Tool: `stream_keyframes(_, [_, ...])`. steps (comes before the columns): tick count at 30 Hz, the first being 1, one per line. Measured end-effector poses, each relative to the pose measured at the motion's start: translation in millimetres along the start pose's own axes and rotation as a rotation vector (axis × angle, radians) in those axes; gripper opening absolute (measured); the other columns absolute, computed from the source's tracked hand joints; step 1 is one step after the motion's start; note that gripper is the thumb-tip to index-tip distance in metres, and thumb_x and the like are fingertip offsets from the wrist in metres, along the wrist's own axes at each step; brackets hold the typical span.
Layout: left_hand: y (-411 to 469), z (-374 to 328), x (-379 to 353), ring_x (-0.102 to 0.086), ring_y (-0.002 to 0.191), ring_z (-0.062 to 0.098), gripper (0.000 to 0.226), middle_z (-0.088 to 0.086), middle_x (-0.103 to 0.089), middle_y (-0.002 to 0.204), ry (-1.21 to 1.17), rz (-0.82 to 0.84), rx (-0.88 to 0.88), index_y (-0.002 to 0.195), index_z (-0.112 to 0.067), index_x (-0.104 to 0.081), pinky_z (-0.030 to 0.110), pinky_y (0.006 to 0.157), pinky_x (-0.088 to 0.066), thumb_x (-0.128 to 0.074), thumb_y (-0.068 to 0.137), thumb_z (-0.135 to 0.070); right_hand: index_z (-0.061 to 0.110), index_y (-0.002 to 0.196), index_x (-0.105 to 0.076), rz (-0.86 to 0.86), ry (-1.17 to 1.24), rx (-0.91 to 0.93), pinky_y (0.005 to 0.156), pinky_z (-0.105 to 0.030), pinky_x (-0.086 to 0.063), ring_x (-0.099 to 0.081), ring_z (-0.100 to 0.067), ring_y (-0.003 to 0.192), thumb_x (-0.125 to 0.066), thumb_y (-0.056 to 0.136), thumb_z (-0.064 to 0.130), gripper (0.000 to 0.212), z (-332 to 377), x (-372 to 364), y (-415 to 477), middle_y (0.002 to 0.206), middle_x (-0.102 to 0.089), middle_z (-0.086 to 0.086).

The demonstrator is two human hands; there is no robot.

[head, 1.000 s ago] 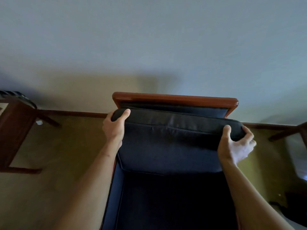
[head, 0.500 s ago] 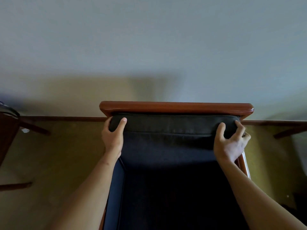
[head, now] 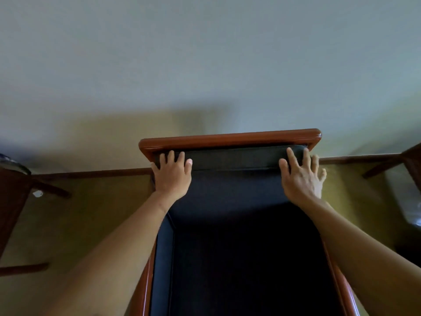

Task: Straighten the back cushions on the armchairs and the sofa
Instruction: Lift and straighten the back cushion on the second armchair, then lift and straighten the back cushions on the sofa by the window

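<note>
A dark blue back cushion stands against the red-brown wooden back rail of an armchair straight ahead. Its top edge lies level just under the rail. My left hand lies flat on the cushion's upper left corner, fingers spread. At the upper right corner my right hand also presses flat, fingers apart and reaching to the cushion's top. Neither hand grips the cushion. The dark seat cushion fills the space between my forearms.
The chair backs onto a pale wall with a dark skirting board. Wooden furniture stands at the left, another wooden piece at the right edge. Yellow-green carpet lies on both sides of the chair's wooden arms.
The cushion has gone from tilted and pulled forward to level under the rail. Both hands have let go of its corners and now lie flat and open on its front.
</note>
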State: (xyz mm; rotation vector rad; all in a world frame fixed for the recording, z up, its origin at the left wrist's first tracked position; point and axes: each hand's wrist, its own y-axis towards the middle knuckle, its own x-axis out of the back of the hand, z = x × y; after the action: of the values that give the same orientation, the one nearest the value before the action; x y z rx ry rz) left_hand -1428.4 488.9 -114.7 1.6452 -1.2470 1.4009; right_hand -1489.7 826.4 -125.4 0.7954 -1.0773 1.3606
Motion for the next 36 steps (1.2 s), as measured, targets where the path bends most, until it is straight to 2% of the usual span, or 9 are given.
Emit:
stream_keyframes(2, [-18, -35, 5, -0.013, 0.16, 0.041, 0.055, 0.014, -0.026, 0.172, 0.077, 0.102, -0.131, 0.162, -0.023, -0.038, 0.07, 0.125, -0.01, -0.029, 0.112, -0.045, 0.037, 0.161, -0.02, 0.047, -0.03, 0.072, 0.123, -0.06, -0.006, -0.001, -0.029, 0.158, -0.022, 0.103, 0.062, 0.062, -12, 17, -21, 0.172, -0.006, -0.006])
stream_keyframes(4, [-43, -78, 11, -0.007, 0.161, 0.039, 0.056, 0.014, -0.018, 0.174, 0.086, 0.142, -0.261, 0.164, -0.023, -0.033, 0.068, 0.126, -0.007, -0.033, 0.112, -0.045, 0.033, 0.161, -0.021, 0.055, 0.006, 0.068, 0.124, -0.058, -0.008, -0.001, -0.027, 0.159, -0.024, 0.104, 0.061, 0.064, -29, 38, -47, 0.172, -0.008, -0.005])
stream_keyframes(9, [-135, -208, 25, -0.008, 0.161, 0.037, 0.056, 0.013, -0.017, 0.175, 0.058, 0.161, -0.581, 0.163, -0.023, -0.035, 0.064, 0.126, -0.011, -0.041, 0.11, -0.042, 0.031, 0.158, -0.029, 0.009, 0.038, -0.019, 0.126, -0.055, -0.009, -0.002, -0.027, 0.159, -0.03, 0.105, 0.058, 0.06, -116, 110, -141, 0.172, -0.012, -0.006])
stream_keyframes(14, [-260, -335, 26, -0.016, 0.16, 0.038, 0.056, 0.014, -0.024, 0.173, 0.034, 0.167, -0.868, 0.161, -0.023, -0.04, 0.062, 0.127, -0.014, -0.046, 0.108, -0.041, 0.031, 0.159, -0.029, -0.102, 0.039, -0.212, 0.126, -0.053, -0.008, -0.001, -0.026, 0.159, -0.036, 0.104, 0.058, 0.061, -233, 173, -260, 0.172, -0.012, -0.004])
stream_keyframes(20, [-428, -462, 0, -0.022, 0.159, 0.038, 0.057, 0.013, -0.026, 0.173, 0.056, 0.217, -1.133, 0.161, -0.025, -0.04, 0.065, 0.126, -0.02, -0.049, 0.107, -0.042, 0.028, 0.158, -0.034, -0.252, 0.084, -0.481, 0.126, -0.049, -0.01, -0.004, -0.025, 0.159, -0.038, 0.103, 0.054, 0.061, -387, 226, -411, 0.171, -0.018, -0.006])
stream_keyframes(28, [-620, -596, -65, -0.02, 0.16, 0.03, 0.058, 0.007, -0.025, 0.174, 0.059, 0.355, -1.397, 0.162, -0.03, -0.037, 0.053, 0.128, -0.018, -0.045, 0.107, -0.046, 0.026, 0.158, -0.034, -0.34, 0.107, -0.798, 0.126, -0.048, -0.011, -0.007, -0.025, 0.158, -0.039, 0.104, 0.051, 0.06, -556, 250, -575, 0.17, -0.02, -0.006])
stream_keyframes(36, [-736, -712, -156, -0.03, 0.154, 0.024, 0.056, 0.004, -0.034, 0.169, 0.146, 0.526, -1.539, 0.158, -0.027, -0.044, 0.045, 0.122, -0.028, -0.047, 0.106, -0.047, 0.025, 0.159, -0.031, -0.331, 0.18, -1.052, 0.126, -0.047, -0.011, -0.007, -0.025, 0.158, -0.037, 0.105, 0.05, 0.06, -685, 242, -654, 0.17, -0.019, -0.007])
